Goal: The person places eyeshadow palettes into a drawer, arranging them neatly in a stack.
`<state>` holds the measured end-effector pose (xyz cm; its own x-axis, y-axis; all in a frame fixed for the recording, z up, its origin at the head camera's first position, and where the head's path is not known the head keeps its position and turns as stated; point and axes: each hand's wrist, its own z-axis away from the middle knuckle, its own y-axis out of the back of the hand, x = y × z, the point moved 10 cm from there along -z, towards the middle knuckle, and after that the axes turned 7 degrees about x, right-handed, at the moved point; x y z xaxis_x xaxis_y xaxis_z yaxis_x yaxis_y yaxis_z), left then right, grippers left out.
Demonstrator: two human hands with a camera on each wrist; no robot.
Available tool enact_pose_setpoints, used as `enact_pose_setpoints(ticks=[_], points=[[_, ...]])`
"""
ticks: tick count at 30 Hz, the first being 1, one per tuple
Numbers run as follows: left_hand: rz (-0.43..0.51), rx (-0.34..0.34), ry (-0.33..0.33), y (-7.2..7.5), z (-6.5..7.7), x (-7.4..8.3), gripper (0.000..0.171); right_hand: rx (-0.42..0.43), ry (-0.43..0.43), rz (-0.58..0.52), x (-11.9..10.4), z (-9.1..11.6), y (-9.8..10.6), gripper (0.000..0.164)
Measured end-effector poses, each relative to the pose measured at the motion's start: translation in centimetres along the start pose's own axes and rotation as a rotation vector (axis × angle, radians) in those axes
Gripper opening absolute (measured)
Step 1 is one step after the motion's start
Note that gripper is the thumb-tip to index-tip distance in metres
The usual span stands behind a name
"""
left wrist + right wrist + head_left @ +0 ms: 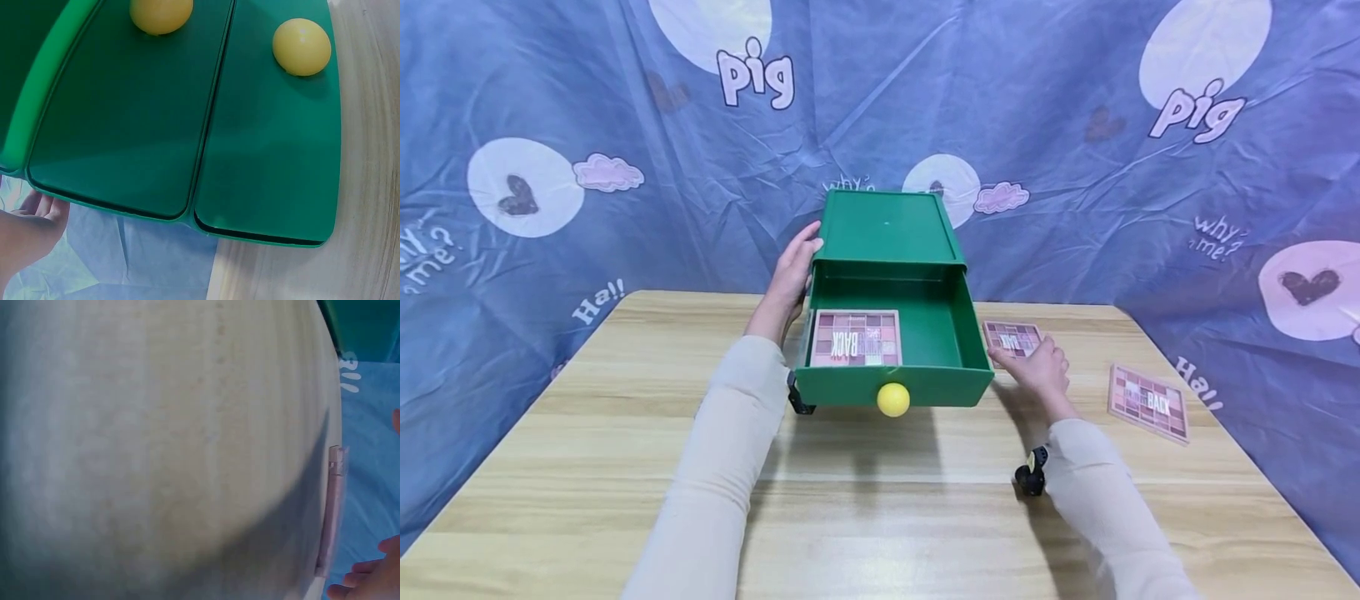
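Observation:
A green drawer cabinet [887,227] stands on the table, its top drawer [895,387] pulled out by a yellow ball knob [892,400]. Inside that drawer, at its left, lies a pinkish eyeshadow palette [856,337]. My left hand [792,271] rests against the cabinet's left side; the left wrist view shows its fingers [47,209] at the side edge. Over at the right, my right hand [1037,367] is spread beside a second palette [1011,337]. In the right wrist view, this palette [331,512] lies flat between thumb and fingers, apparently untouched.
A third palette [1148,404] lies farther right on the wooden table [587,467]. Two lower drawers with yellow knobs [302,47] are pushed in. Behind the table hangs a blue printed cloth [865,100].

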<state>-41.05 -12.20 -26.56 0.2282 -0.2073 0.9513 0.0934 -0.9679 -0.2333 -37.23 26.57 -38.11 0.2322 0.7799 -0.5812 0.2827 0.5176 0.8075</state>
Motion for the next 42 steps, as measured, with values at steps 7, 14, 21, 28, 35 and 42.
enact_pose_setpoints(ticks=[7,14,21,28,35,42], points=[[0.011,0.013,0.005,0.0,0.0,0.0,0.046,-0.023,-0.056,0.008,1.2,0.0,-0.8,0.106],[0.021,0.011,0.001,-0.1,0.0,0.3,0.048,-0.029,-0.061,0.059,1.5,-0.2,-1.3,0.108],[0.01,0.018,0.015,0.0,0.1,0.2,0.046,-0.012,-0.058,0.113,1.2,-0.3,-1.6,0.102],[0.016,0.019,0.006,0.0,0.0,0.2,0.046,0.013,-0.076,0.152,1.3,-0.2,-1.5,0.092],[0.013,0.024,-0.003,0.0,0.0,0.3,0.046,0.012,-0.086,0.173,1.5,-0.3,-1.7,0.095],[0.012,0.024,-0.009,0.1,0.0,0.3,0.046,0.022,-0.105,0.162,1.7,-0.4,-1.7,0.094]])
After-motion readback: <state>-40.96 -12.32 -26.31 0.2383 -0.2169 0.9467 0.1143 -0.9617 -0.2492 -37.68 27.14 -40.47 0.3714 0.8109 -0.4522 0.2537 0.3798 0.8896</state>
